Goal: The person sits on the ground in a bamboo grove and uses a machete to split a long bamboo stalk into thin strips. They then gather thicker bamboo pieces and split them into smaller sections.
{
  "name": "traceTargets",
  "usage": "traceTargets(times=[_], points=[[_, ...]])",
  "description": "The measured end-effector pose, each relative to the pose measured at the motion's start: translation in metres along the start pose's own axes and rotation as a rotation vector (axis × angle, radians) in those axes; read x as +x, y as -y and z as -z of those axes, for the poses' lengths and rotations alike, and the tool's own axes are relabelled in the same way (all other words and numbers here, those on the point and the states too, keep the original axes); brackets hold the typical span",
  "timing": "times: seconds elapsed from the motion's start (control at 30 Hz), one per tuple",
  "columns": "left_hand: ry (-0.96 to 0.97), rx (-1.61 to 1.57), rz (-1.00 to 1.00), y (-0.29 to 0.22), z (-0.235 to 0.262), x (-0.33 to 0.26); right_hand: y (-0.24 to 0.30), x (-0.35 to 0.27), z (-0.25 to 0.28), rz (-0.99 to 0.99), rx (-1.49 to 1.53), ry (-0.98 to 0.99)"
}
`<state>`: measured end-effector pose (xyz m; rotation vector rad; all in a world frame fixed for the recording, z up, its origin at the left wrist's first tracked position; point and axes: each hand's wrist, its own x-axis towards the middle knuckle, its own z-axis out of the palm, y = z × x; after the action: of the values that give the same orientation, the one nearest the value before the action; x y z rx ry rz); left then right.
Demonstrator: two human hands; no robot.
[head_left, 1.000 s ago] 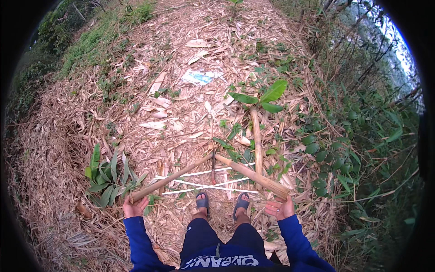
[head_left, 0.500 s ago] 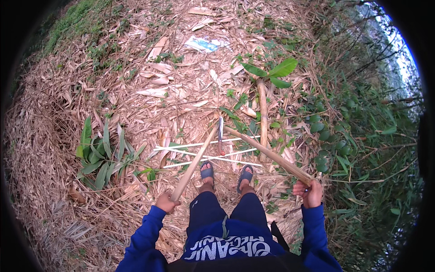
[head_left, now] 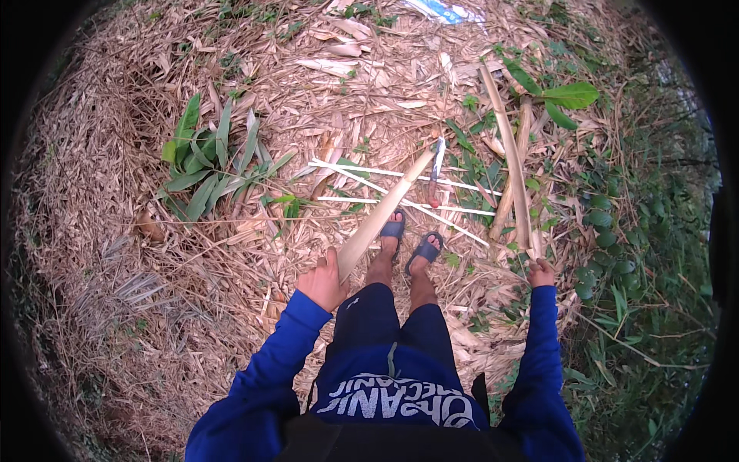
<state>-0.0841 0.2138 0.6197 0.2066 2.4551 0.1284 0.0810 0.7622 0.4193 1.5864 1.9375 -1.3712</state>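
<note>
Pale split bamboo slats (head_left: 382,215), long, stiff and probably light, sit one in each closed fist, left hand (head_left: 323,281) and right hand (head_left: 541,272) far apart, gripped at the near ends.

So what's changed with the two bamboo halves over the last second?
The two halves were joined in a V ahead of the feet; now they are apart. The left hand holds its pale split bamboo strip pointing forward past the blue sandals. The right hand has swung the other long bamboo strip out to the right, nearly upright in the picture. Both grips stayed closed; the thin white slivers and the feet stayed put.
</note>
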Motion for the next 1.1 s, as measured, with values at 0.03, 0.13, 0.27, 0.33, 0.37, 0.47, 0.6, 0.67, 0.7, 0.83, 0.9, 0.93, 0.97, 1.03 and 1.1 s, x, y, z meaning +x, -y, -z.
traceTargets(times=[0.03,0.13,0.27,0.33,0.37,0.47,0.6,0.67,0.7,0.83,0.9,0.93,0.97,1.03,1.1], points=[[-0.013,0.004,0.014,-0.006,0.004,-0.003,0.002,-0.009,-0.034,0.002,0.152,0.069],[-0.067,-0.059,0.06,-0.028,0.003,-0.019,0.062,-0.115,-0.166,-0.225,0.411,0.433],[-0.149,-0.134,0.089,-0.061,0.008,-0.028,0.096,-0.23,-0.259,-0.638,0.61,0.895],[-0.222,-0.225,-0.01,-0.066,0.015,-0.034,0.103,-0.252,-0.288,-0.659,0.813,1.031],[-0.249,-0.268,-0.074,-0.069,0.016,-0.035,0.093,-0.251,-0.306,-0.612,0.917,1.072],[-0.48,-1.068,0.104,-0.041,-0.021,-0.057,0.099,-0.252,-0.314,-0.488,0.889,0.984],[0.179,-0.114,0.22,0.056,-0.158,-0.111,0.107,-0.252,-0.305,-0.441,0.796,0.982],[0.85,0.105,-0.182,0.092,-0.277,-0.144,0.119,-0.261,-0.298,-0.432,0.72,0.949],[0.973,-0.042,-0.14,0.089,-0.305,-0.146,0.128,-0.267,-0.295,-0.436,0.683,0.904],[0.965,-0.322,0.055,0.066,-0.33,-0.125,0.125,-0.27,-0.301,-0.576,0.575,0.948],[0.87,-0.356,0.017,0.075,-0.315,-0.104,0.127,-0.265,-0.302,-0.58,0.594,1.021],[0.727,-0.356,-0.059,0.083,-0.301,-0.1,0.129,-0.264,-0.304,-0.587,0.601,1.062],[0.54,-0.327,-0.151,0.089,-0.278,-0.086,0.132,-0.261,-0.307,-0.559,0.623,1.074],[-0.106,-0.852,0.034,0.068,-0.177,-0.05,0.147,-0.253,-0.309,-0.529,0.601,1.154],[-0.54,-1.034,0.041,0.037,-0.111,-0.008,0.168,-0.251,-0.306,-0.43,0.518,1.203]])
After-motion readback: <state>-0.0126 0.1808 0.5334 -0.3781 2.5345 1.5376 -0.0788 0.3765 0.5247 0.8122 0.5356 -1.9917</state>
